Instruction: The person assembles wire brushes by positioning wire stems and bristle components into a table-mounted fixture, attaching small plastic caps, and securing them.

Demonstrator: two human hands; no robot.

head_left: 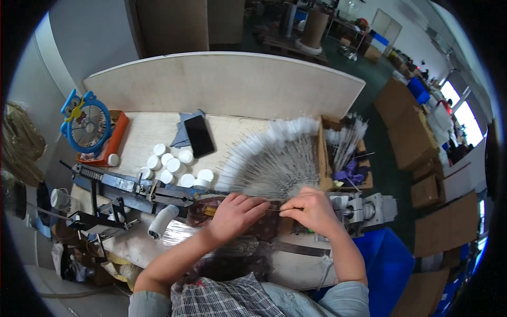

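My right hand (pixel 310 210) pinches a thin wire (pixel 273 210) between thumb and fingertips. My left hand (pixel 238 212) is palm down to its left, fingers together, with the wire's other end running in under its fingertips. Both hands are close together over a dark patterned cloth (pixel 264 230) at the bench's front. Just beyond them spreads a large fan of thin metal wires (pixel 285 161) with white outer ends. To the right of my right hand stands a metal machine part with a chuck-like end (pixel 364 210).
White round caps (pixel 173 165) lie in a group by a black phone (pixel 199 136). A blue fan (pixel 87 127) stands in an orange tray (pixel 120 132). A metal rail mechanism (pixel 132 185) runs along the left. A cardboard box (pixel 325 153) holds more wires; a blue bin (pixel 383 264) stands at lower right.
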